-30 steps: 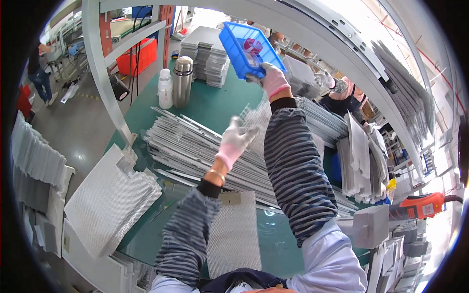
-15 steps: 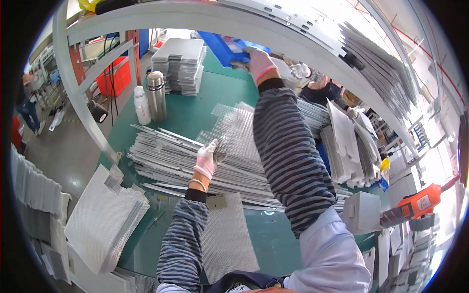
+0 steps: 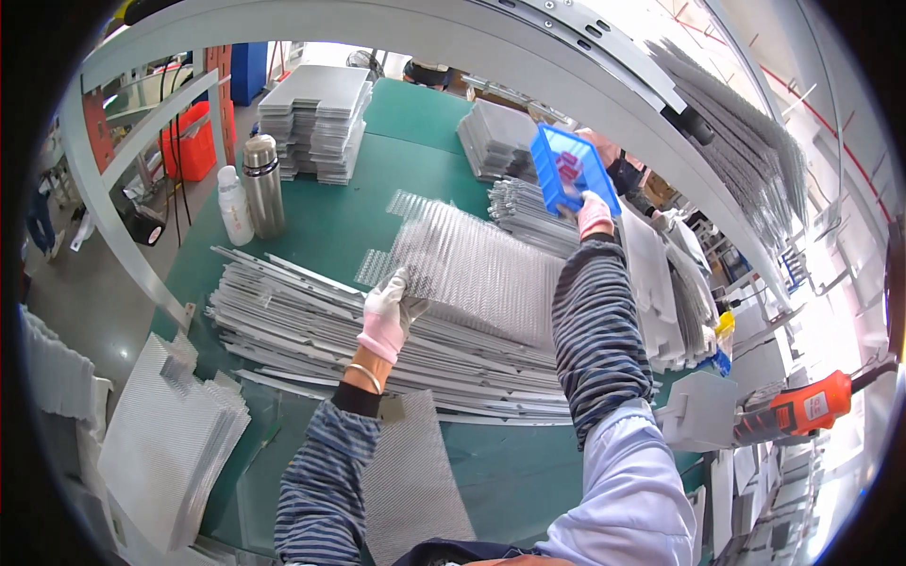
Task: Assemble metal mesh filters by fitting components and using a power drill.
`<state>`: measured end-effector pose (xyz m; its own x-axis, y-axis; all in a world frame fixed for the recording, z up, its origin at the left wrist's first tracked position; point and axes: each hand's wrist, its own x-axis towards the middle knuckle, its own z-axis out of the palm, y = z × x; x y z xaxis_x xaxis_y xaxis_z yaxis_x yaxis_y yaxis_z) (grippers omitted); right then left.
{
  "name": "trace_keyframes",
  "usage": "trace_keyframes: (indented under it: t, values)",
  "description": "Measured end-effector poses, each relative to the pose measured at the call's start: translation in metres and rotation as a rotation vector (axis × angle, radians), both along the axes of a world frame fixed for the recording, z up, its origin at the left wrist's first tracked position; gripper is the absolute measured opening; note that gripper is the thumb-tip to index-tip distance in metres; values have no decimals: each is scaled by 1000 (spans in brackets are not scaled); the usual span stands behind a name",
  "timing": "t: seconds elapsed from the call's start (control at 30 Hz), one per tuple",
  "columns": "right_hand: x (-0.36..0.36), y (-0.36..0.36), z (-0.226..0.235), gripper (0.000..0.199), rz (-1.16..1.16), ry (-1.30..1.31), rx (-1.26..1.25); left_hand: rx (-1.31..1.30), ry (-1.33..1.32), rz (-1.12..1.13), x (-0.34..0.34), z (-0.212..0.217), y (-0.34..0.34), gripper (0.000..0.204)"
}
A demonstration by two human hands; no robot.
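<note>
My left hand (image 3: 385,316) pinches lower-left edge of perforated mesh sheet (image 3: 472,269), held above stacked panels (image 3: 311,325). Sheet looks thin, light, floppy; edges likely sharp. My right hand (image 3: 593,213) closed on blue bin (image 3: 571,170) rim, raised high.

I work in a factory workshop. My green table (image 3: 377,203) is heaped with stacked grey metal sheets (image 3: 311,325) and perforated mesh panels (image 3: 472,269), with more stacks (image 3: 316,118) at its far edge. An orange power drill (image 3: 802,410) hangs by the right edge, and a curved metal frame (image 3: 396,28) arches overhead.
</note>
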<state>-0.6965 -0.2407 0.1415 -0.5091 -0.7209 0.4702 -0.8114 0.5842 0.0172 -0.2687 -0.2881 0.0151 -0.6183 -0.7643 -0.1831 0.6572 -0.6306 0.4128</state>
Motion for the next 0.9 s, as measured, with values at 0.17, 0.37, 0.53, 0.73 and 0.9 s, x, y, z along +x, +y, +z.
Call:
trace_keyframes:
  t: [0.17, 0.37, 0.53, 0.73, 0.9]
  values:
    - [-98, 71, 5, 72, -178, 61, 30, -131, -11, -123, -17, 40, 24, 33]
    - [-58, 32, -55, 75, -198, -49, 89, -116, 66, -160, 14, 30, 16, 22]
    - [-80, 27, -66, 54, -161, -123, 8, -44, 107, -143, 6, 32, 12, 19]
    - [-160, 39, -66, 42, -191, -784, -598, -66, 16, -245, -14, 43, 23, 20]
    - [-126, -40, -154, 50, -229, -1389, -909, -169, -3, -128, 22, 58, 16, 23]
